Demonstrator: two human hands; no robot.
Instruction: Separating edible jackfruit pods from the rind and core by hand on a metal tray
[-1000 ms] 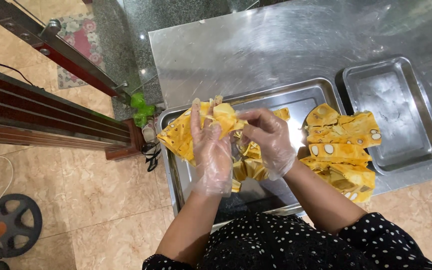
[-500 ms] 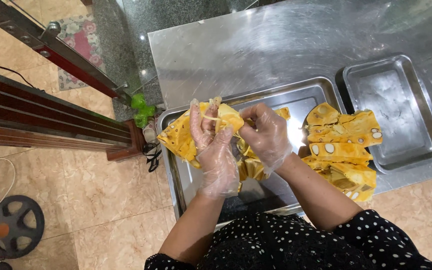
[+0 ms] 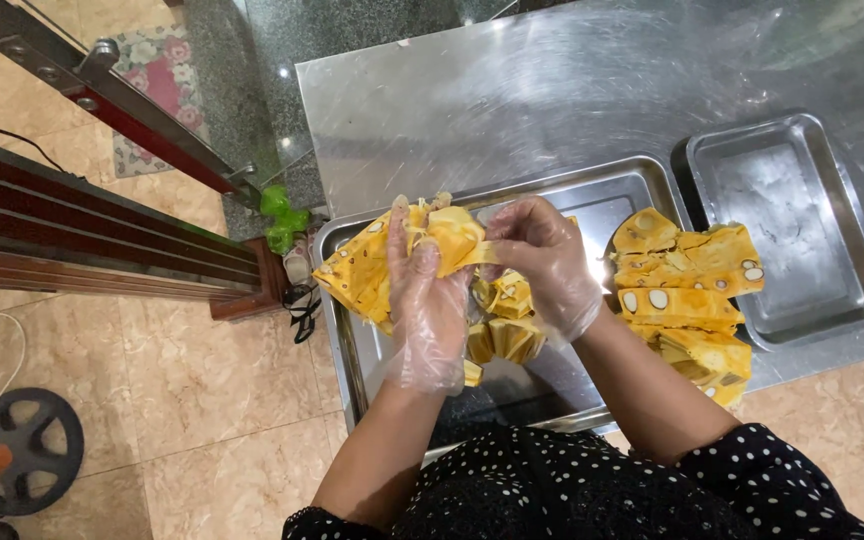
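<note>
A jackfruit piece [image 3: 452, 238] is gripped between both gloved hands above the tray [image 3: 592, 195]. It is clasped by the left hand [image 3: 427, 300] from below-left, while a strip at its right end is pinched by the right hand [image 3: 542, 255].

A brushed stainless-steel worktop [image 3: 512, 110] carries two shallow metal trays. The large rectangular steel tray [image 3: 592, 195] near its front edge holds yellow jackfruit pieces. The smaller steel tray [image 3: 802, 220] sits to the right. Between them a pile of yellow cut jackfruit slabs [image 3: 687, 285] lies, apparently straight on the steel.
</note>
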